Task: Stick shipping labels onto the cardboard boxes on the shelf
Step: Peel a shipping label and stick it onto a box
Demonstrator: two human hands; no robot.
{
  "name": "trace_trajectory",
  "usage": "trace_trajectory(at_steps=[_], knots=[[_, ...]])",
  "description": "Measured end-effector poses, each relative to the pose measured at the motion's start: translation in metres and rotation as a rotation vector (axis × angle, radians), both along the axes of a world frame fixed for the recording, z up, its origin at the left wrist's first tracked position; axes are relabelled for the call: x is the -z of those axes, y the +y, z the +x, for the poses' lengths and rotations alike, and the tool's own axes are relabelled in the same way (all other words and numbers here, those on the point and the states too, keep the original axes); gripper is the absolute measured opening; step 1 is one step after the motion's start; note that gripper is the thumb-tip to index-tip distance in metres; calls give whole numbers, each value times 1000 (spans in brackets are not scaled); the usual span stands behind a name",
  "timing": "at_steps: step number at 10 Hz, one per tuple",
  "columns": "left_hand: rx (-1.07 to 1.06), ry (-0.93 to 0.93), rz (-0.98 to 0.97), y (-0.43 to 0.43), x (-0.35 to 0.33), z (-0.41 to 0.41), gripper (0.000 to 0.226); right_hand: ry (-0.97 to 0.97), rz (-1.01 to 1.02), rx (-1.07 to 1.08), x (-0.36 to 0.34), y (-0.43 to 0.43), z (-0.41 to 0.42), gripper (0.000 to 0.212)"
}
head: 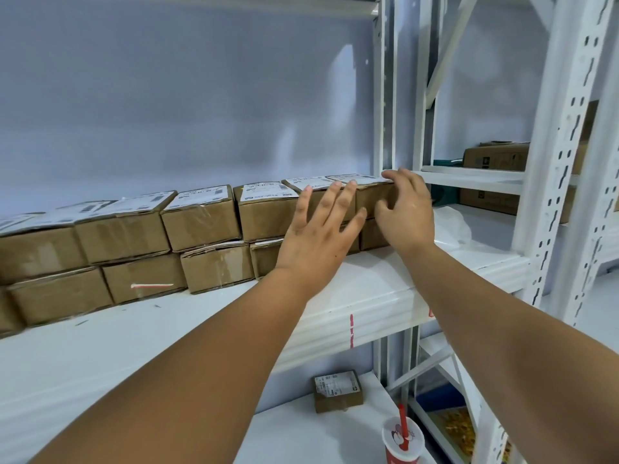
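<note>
The end box (371, 199) sits at the right end of the top layer of cardboard boxes (201, 226), up against the white post of the rack, with a white label (355, 178) lying flat and face up on its lid. The right hand (407, 209) grips this box at its right end, fingers bent over the top edge, index fingertip on the label's corner and thumb on the brown front face. The left hand (321, 232) is open, fingers straight and spread, laid flat against the front of the neighbouring box with its fingertips at the top edge. It hides part of that box and of the boxes beneath. The boxes stand in 2 layers in a long row that runs along the shelf (368, 289) from the left edge of the frame, which cuts it off, to the post, fronts facing the person. The other top boxes carry labels (201, 195) too, but the print is too blurred to read. A pink and white strip (152, 286) lies across a lower box. A crumpled white sheet (452, 222) lies on the shelf behind the right hand. Below, a small labelled box (338, 390) and a red cup (402, 445) with a red straw stand on a lower shelf, the cup cut off by the frame. More brown cartons (492, 157) sit on the next rack.
</note>
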State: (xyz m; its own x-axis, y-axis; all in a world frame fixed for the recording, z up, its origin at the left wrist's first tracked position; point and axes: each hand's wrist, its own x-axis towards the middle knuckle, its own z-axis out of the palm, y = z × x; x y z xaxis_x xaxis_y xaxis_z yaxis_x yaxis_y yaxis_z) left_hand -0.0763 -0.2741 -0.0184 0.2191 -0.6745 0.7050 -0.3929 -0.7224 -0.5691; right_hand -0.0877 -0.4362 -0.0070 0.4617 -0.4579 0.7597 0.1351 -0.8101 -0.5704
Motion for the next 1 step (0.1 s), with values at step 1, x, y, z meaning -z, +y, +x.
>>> trace_trajectory(at_steps=[1], knots=[[62, -81, 25, 12, 0, -1, 47, -108, -120, 139, 2, 9, -2, 43]])
